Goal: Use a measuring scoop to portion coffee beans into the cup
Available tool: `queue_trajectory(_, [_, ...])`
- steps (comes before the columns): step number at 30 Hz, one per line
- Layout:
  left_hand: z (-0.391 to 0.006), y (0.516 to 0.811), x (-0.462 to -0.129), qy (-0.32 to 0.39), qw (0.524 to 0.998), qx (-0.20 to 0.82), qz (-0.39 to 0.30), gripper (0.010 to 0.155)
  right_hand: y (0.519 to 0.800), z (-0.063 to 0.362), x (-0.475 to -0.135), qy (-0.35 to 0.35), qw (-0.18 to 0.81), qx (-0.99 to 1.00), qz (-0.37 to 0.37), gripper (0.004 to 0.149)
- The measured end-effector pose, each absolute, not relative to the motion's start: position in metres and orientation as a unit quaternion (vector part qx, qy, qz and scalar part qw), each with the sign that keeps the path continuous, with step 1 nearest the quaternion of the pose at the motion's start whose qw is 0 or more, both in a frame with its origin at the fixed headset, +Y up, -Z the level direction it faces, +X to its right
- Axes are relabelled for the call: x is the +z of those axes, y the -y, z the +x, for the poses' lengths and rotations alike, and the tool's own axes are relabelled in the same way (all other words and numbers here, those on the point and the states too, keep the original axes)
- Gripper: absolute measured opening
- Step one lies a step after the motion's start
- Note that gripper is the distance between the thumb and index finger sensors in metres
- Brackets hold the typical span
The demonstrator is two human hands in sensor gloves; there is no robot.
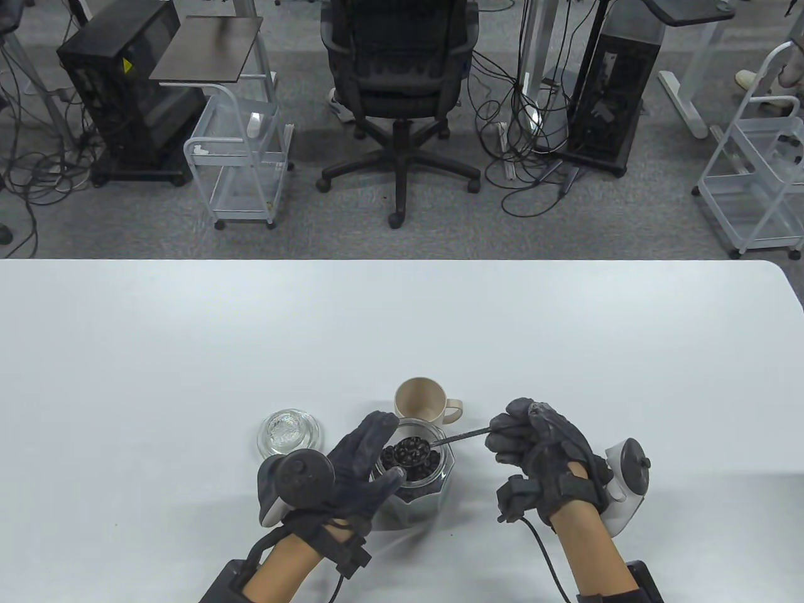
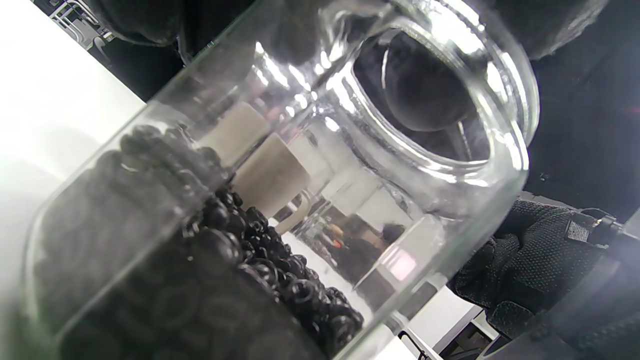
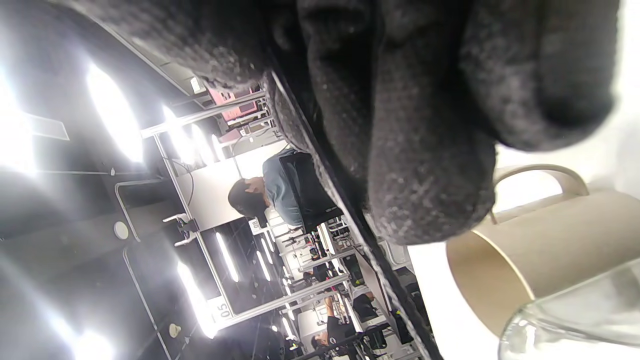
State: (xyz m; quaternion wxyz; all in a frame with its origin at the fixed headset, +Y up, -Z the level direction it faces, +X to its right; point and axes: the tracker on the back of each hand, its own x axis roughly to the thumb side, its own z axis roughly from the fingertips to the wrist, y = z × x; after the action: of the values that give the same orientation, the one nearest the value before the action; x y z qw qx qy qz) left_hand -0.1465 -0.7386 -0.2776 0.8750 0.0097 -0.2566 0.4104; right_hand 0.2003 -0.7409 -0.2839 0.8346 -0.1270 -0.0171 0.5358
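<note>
Near the front edge of the white table point(image 1: 188, 352), the glass jar point(image 1: 419, 478) of coffee beans point(image 1: 411, 461) stands with its mouth open, and the left hand point(image 1: 358, 465) is wrapped round its left side, fingers curled over the rim and wall, gripping it steady. Over on the other side, the right hand point(image 1: 540, 449) pinches the far end of the measuring scoop point(image 1: 440, 441) by its thin dark handle, fingers curled tight around it. The scoop's bowl sits at the jar's mouth, loaded with beans, the handle running out to the right over the rim.

Just behind the jar, touching or very nearly so from this angle, stands the beige cup point(image 1: 421, 399), upright, handle pointing right; its inside looks bare. To the left of the jar, just beyond the left hand's tracker, the glass lid point(image 1: 287, 432) lies on the table, apart from the jar.

From the left wrist view, the jar point(image 2: 300, 200) fills the frame, beans point(image 2: 200, 280) piled in its lower part, and the scoop's dark rounded underside point(image 2: 425, 90) shows through the neck. From the right wrist view, the gloved fingers point(image 3: 425, 150) bunch close together, the cup point(image 3: 540, 250) beyond them and the jar's glass edge point(image 3: 575, 320) in the corner.
</note>
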Motion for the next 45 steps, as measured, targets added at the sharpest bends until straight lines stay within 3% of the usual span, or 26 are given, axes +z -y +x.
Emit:
queue_trajectory(12, [-0.147,0.739,-0.278,0.257,0.874,0.412,0.007,0.085,0.738,0.211,-0.283,0.068,0.867,0.475,-0.130,0.046])
queue_trajectory(24, [-0.147,0.739,-0.278,0.257,0.874,0.413,0.006,0.084,0.753,0.203,-0.296,0.066,0.839,0.527,-0.120,0.047])
queue_trajectory(31, [-0.147,0.739,-0.279,0.257,0.874,0.413,0.003,0.085,0.741,0.190,-0.300,0.081,0.769,0.633,-0.028,0.047])
queue_trajectory(40, [-0.147,0.739,-0.279,0.258,0.873,0.414,0.003,0.085,0.701,0.158,-0.292,0.146,0.532,0.806,0.214,0.045])
queue_trajectory(45, [-0.148,0.739,-0.279,0.258,0.874,0.413,0.001,0.084,0.692,0.150,-0.284,0.169,0.481,0.822,0.252,0.045])
